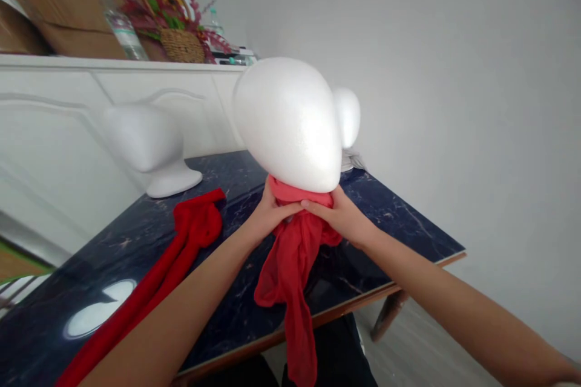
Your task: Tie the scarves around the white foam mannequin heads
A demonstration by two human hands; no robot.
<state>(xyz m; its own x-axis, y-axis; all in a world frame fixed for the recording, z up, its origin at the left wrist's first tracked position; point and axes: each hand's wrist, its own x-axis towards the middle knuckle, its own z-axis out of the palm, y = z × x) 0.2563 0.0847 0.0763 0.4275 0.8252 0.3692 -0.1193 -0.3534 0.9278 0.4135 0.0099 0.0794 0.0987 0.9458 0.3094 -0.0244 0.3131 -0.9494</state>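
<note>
A white foam mannequin head (290, 121) stands on the dark table before me. Round its neck is a thin red scarf (295, 266), its ends hanging down past the table's front edge. My left hand (275, 208) wraps the scarf from the left side of the neck, with its thumb across the front. From the right, my right hand (338, 214) grips the same scarf, and the two thumbs meet at the middle. The fingers behind the neck are hidden. Left of my left hand lies a darker red knitted scarf (195, 217), stretched toward the near left corner.
A second white mannequin head (145, 139) stands at the left on the marbled table (403, 211). Behind, another white head (348, 118) has grey cloth (353, 160) at its base. White cabinets (45, 115) hold a flower basket (181, 45), a bottle (124, 30) and a cardboard box (68, 0).
</note>
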